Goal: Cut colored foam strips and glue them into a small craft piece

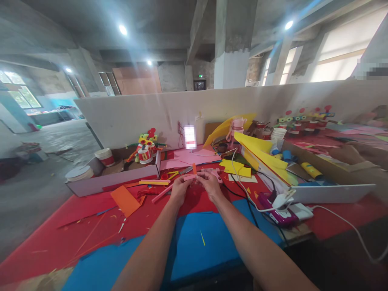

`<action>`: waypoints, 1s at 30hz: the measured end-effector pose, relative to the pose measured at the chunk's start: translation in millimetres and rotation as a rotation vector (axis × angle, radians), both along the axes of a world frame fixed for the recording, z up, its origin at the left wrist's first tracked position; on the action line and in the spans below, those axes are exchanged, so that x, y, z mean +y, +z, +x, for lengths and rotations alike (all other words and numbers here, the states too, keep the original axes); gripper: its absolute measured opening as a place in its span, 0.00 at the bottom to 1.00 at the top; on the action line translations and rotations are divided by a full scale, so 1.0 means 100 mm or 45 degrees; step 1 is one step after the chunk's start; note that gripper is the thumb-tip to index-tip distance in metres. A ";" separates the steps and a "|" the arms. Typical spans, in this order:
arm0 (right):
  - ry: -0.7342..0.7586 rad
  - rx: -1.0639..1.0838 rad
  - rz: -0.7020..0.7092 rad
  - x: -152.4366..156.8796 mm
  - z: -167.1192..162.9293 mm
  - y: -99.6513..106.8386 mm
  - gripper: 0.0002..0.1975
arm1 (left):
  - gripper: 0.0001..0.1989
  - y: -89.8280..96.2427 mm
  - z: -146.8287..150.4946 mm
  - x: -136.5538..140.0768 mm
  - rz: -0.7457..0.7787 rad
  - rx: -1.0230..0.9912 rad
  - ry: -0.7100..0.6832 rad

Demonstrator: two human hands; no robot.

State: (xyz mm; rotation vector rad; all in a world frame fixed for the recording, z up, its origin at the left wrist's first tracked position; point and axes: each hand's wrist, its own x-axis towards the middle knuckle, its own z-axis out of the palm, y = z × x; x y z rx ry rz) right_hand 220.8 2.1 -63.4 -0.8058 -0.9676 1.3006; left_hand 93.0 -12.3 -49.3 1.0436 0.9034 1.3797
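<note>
Above the red table cover, my left hand point(180, 190) and my right hand point(211, 186) meet at the fingertips. Between them is a pink paper strip point(189, 177), with an orange paper strip point(194, 168) standing up across its end. My left fingers pinch the pink strip. My right fingers close where the two strips meet, and their tips are partly hidden. Just beyond my right hand lies a pink tool point(216, 173), partly covered by the fingers. Left of my left hand are a longer pink strip point(162, 194) and a yellow strip point(153, 183).
An open box point(113, 181) at left holds a paper-cup figure point(144, 153). Another box point(333, 193) at right holds yellow sheets and coloured tubes. A purple power strip point(281, 214) with white cables lies at right. Blue paper point(206, 234) covers the near edge.
</note>
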 end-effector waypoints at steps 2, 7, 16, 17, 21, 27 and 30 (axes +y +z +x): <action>-0.035 -0.013 0.008 0.00 0.00 0.00 0.17 | 0.15 0.01 0.01 -0.01 0.003 -0.009 -0.030; 0.083 0.038 -0.011 -0.04 -0.03 0.00 0.18 | 0.14 0.04 0.00 -0.01 0.044 0.062 0.116; 0.016 -0.149 0.037 0.00 0.00 -0.03 0.14 | 0.13 0.07 -0.01 -0.02 0.113 0.212 0.171; 0.007 -0.167 0.042 0.01 0.01 -0.03 0.15 | 0.14 0.07 -0.02 -0.01 0.113 0.196 0.167; -0.057 -0.229 0.043 0.01 0.03 0.00 0.15 | 0.15 0.07 -0.07 0.03 0.093 0.146 0.188; -0.122 -0.081 0.007 0.02 0.04 0.04 0.19 | 0.18 0.07 -0.19 0.09 0.050 0.076 0.345; -0.165 0.064 -0.022 0.02 0.03 0.06 0.20 | 0.19 0.07 -0.19 0.10 0.066 0.047 0.390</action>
